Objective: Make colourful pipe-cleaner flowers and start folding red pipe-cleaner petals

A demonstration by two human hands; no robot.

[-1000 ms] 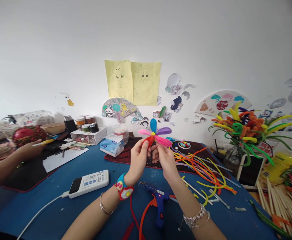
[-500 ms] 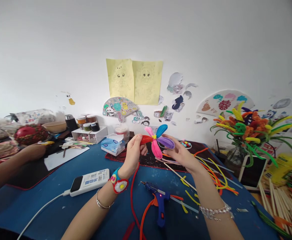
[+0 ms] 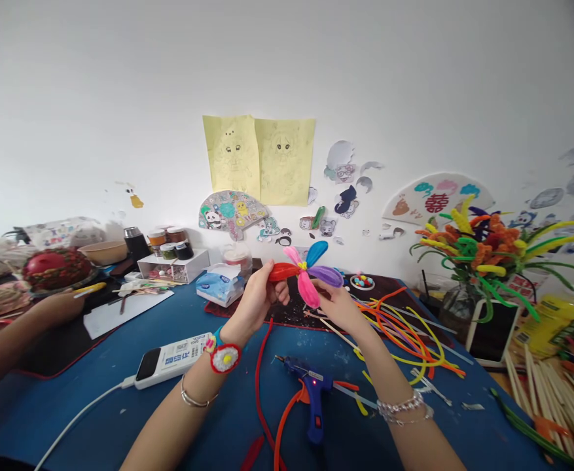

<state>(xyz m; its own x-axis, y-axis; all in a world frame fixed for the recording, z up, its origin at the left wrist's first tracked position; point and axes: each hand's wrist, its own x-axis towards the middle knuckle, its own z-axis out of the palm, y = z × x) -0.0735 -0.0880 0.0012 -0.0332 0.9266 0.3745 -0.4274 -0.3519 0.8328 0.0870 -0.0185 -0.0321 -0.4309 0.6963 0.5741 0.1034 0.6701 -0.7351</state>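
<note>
One blue table [image 3: 230, 415] fills the foreground; two yellow drawings [image 3: 287, 165] hang behind. On the table lies one blue glue gun [image 3: 317, 400]. Raised above it is one five-petalled fuzzy flower [image 3: 303, 265]: the left hand [image 3: 257, 297] pinches its one red petal [image 3: 285, 271]; the right hand [image 3: 340, 307] is behind its one purple petal [image 3: 326, 276], finger grip impossible to tell.

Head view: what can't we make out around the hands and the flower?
All in the head view:
- Right hand: fingertips hidden behind the flower; grip can't be told.
- Flower's back: faces away from the camera.
- White device: right end covered by the wristband; fine print too small.
- Orange strip: lower end cut off by the bottom edge.
</note>
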